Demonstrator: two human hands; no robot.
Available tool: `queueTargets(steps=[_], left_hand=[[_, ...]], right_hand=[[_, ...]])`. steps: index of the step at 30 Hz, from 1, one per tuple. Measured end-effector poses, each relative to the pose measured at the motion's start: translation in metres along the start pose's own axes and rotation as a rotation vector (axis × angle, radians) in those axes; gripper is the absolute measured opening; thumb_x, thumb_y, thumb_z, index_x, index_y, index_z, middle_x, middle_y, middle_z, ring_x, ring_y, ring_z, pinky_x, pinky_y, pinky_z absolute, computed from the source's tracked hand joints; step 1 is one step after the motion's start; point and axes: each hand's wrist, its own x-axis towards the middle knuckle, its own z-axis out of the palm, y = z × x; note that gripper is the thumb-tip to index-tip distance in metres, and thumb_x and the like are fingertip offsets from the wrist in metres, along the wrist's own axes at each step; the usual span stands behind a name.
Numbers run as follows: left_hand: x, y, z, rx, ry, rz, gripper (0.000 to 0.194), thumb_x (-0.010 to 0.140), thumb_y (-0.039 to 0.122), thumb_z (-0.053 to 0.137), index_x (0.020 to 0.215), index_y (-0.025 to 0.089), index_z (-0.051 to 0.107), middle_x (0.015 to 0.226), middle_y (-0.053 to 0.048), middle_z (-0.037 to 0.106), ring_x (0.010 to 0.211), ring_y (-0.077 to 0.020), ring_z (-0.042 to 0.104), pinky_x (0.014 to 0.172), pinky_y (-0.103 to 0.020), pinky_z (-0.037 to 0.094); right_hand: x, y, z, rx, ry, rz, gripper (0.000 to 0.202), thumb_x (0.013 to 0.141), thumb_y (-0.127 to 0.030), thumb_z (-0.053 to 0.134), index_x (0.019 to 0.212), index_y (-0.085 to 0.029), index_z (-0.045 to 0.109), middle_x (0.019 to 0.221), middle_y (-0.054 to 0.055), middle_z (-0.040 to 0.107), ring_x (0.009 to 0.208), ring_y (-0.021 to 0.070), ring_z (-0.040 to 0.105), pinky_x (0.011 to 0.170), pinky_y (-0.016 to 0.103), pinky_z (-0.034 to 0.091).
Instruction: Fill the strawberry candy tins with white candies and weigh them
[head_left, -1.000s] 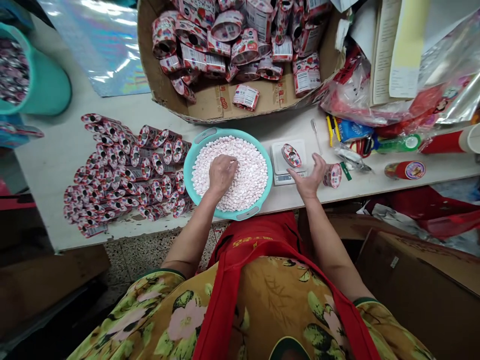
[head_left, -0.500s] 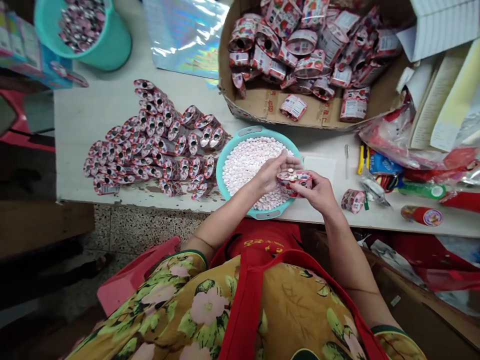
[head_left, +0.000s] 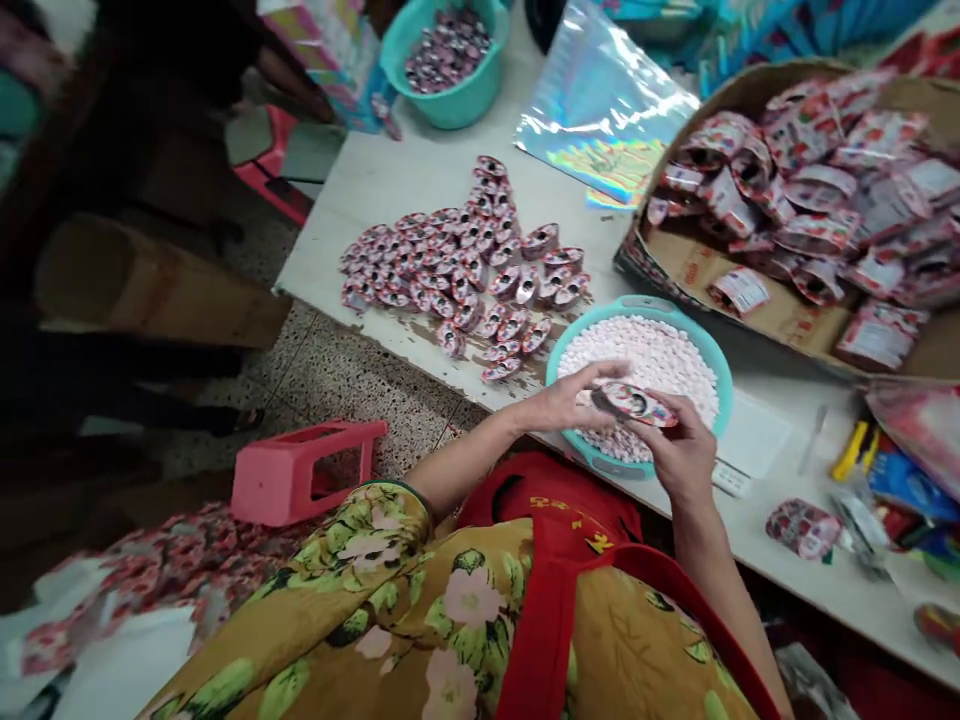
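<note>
Over the turquoise basin (head_left: 718, 420) of small pale pink-white candies (head_left: 645, 350), my right hand (head_left: 684, 450) grips a small red-and-white printed candy pack (head_left: 637, 404). The pack's narrow side with a dark round hole faces up. My left hand (head_left: 562, 402) is at the pack's left end, its fingers stretched out and apart on either side of it; whether they touch it is hard to tell. To the left on the table stand many similar packs (head_left: 450, 255) in close rows, their holes upward.
A cardboard box (head_left: 697, 262) of loose printed packs stands at the right back. Beyond the rows are a turquoise bucket (head_left: 454, 105) of wrapped pieces and a shiny plastic sheet (head_left: 600, 110). One pack (head_left: 802, 528) and a yellow cutter (head_left: 855, 452) lie right. A pink stool (head_left: 277, 480) stands left below.
The view has swung left, so the table appears shifted right and tilted. The pack has turned so its holed side faces up, and my left hand has moved to its left end.
</note>
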Motion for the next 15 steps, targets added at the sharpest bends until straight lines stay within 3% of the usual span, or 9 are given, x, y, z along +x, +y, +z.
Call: queueTargets(steps=[1,3,6,9,11,13,15], left_hand=[[-0.017,0.008,-0.010,0.043,-0.014,-0.035,0.059,0.082,0.045,0.075,0.134,0.022,0.058,0.136,-0.011,0.062,0.127,-0.0257,0.058,0.106,-0.038,0.045],[-0.053,0.017,-0.028,0.131,0.079,-0.127,0.052,0.079,0.039,0.078,0.126,0.020,0.063,0.122,-0.008,0.068,0.112,-0.0231,0.064,0.099,-0.034,0.048],[-0.111,0.005,-0.048,0.163,0.423,-0.239,0.048,0.076,0.036,0.079,0.119,0.019,0.063,0.111,-0.006,0.070,0.102,-0.0209,0.066,0.092,-0.031,0.050],[-0.163,-0.041,-0.063,0.162,0.898,-0.313,0.048,0.073,0.034,0.079,0.114,0.019,0.058,0.106,-0.004,0.070,0.096,-0.0194,0.066,0.088,-0.031,0.052],[-0.184,-0.083,-0.075,0.169,1.111,-0.351,0.046,0.071,0.032,0.078,0.110,0.019,0.057,0.103,-0.004,0.068,0.094,-0.0193,0.066,0.088,-0.033,0.052],[-0.189,-0.124,-0.090,0.204,1.201,-0.367,0.044,0.070,0.030,0.078,0.107,0.018,0.057,0.106,-0.006,0.067,0.101,-0.0212,0.066,0.094,-0.037,0.052],[-0.179,-0.159,-0.108,0.277,1.214,-0.347,0.041,0.070,0.028,0.079,0.104,0.018,0.058,0.116,-0.010,0.065,0.116,-0.0244,0.062,0.105,-0.042,0.047]], right_hand=[[0.002,-0.005,0.019,0.034,-0.077,0.018,0.047,0.068,-0.043,0.088,0.108,-0.022,0.072,0.102,0.006,0.071,0.098,0.0232,0.066,0.095,0.043,0.053],[-0.002,-0.010,0.063,0.151,-0.166,0.068,0.050,0.068,-0.044,0.087,0.110,-0.023,0.069,0.105,0.006,0.070,0.099,0.0229,0.067,0.096,0.043,0.054],[-0.025,-0.003,0.127,0.325,-0.218,0.150,0.071,0.072,-0.049,0.082,0.132,-0.024,0.054,0.135,0.012,0.060,0.121,0.0253,0.062,0.108,0.046,0.049],[-0.050,0.024,0.174,0.259,-0.310,0.246,0.108,0.066,-0.058,0.081,0.152,-0.020,0.028,0.157,0.022,0.035,0.140,0.0330,0.048,0.113,0.052,0.045],[-0.054,0.047,0.196,0.057,-0.315,0.252,0.126,0.062,-0.065,0.080,0.157,-0.012,0.016,0.161,0.029,0.022,0.148,0.0387,0.035,0.116,0.056,0.039],[-0.044,0.071,0.212,-0.153,-0.269,0.211,0.135,0.062,-0.070,0.077,0.157,-0.004,0.007,0.163,0.032,0.012,0.153,0.0410,0.021,0.122,0.057,0.029],[-0.024,0.093,0.226,-0.289,-0.210,0.182,0.142,0.060,-0.071,0.079,0.156,0.000,0.002,0.164,0.035,0.006,0.156,0.0417,0.010,0.125,0.059,0.018]])
